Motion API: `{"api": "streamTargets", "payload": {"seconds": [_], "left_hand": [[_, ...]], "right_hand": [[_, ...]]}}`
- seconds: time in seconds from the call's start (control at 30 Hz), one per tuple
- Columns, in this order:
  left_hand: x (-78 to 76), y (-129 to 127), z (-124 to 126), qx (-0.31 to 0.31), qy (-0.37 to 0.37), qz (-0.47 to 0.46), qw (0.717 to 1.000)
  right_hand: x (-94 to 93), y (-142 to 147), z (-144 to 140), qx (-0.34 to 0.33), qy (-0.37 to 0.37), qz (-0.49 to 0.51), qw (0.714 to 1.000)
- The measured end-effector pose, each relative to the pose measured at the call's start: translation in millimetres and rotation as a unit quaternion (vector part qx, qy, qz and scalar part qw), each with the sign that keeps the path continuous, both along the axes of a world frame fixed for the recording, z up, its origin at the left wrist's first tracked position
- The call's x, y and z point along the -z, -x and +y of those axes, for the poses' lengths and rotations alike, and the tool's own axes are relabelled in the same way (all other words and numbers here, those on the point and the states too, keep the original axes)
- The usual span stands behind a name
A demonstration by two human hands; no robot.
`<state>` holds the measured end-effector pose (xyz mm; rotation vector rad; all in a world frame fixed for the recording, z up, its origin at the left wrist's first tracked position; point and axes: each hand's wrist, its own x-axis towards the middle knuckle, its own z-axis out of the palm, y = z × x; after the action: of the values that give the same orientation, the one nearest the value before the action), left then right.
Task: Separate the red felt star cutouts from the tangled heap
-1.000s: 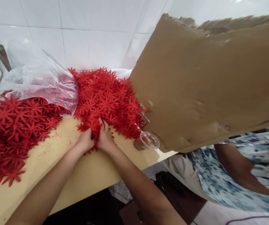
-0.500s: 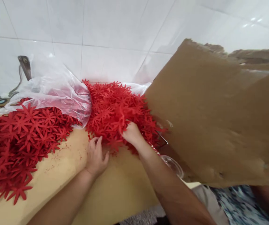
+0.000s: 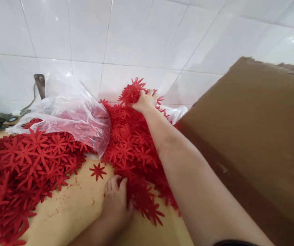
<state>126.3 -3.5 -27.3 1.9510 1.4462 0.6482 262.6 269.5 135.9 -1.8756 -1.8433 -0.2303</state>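
While the right hand (image 3: 145, 101) reached to the far end of the middle heap of red star-shaped paper cut-outs (image 3: 131, 150), its grip was clamped on a raised bunch of cut-outs (image 3: 131, 91) lifted just above the heap, close to the white tiled wall (image 3: 116, 34). The left hand (image 3: 116, 201) lay flat on the pale yellow tabletop (image 3: 67, 215), fingers together and slightly curled, its fingertips touching the near edge of that same heap; it held nothing that could be seen. One loose red cut-out (image 3: 97, 171) lay alone on the tabletop just beyond those fingertips.

As a judgement of progress, the work looked to be only partly done: a single handful was in hand, while the middle heap remained thick and unsorted. A second, broad spread of red cut-outs (image 3: 26, 167) covered the left part of the tabletop, apart from the middle heap, and a crumpled clear plastic bag (image 3: 65, 109) lying between and over the two piles seemed to contain more. Whether the left spread was finished or waiting could not be told.

A large sheet of brown cardboard (image 3: 254, 136) leaned at the right, beside the outstretched arm.
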Motion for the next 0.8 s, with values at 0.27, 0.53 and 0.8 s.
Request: {"api": "streamTargets", "payload": {"seconds": [0.27,0.53,0.8], "left_hand": [[-4.0,-2.9,0.5,0.005,0.031,-0.003,1.0],[-1.6,-1.1,1.0,-0.009,-0.012,0.002,1.0],[-0.3,0.1,0.1,-0.028,-0.101,0.005,0.995]], "right_hand": [[46.7,12.5,23.5,-0.112,0.201,0.041,0.972],[-6.5,-11.4,7.2,-0.118,0.124,-0.019,0.985],[-26.5,-5.3,-71.4,-0.099,0.066,-0.023,0.993]]}}
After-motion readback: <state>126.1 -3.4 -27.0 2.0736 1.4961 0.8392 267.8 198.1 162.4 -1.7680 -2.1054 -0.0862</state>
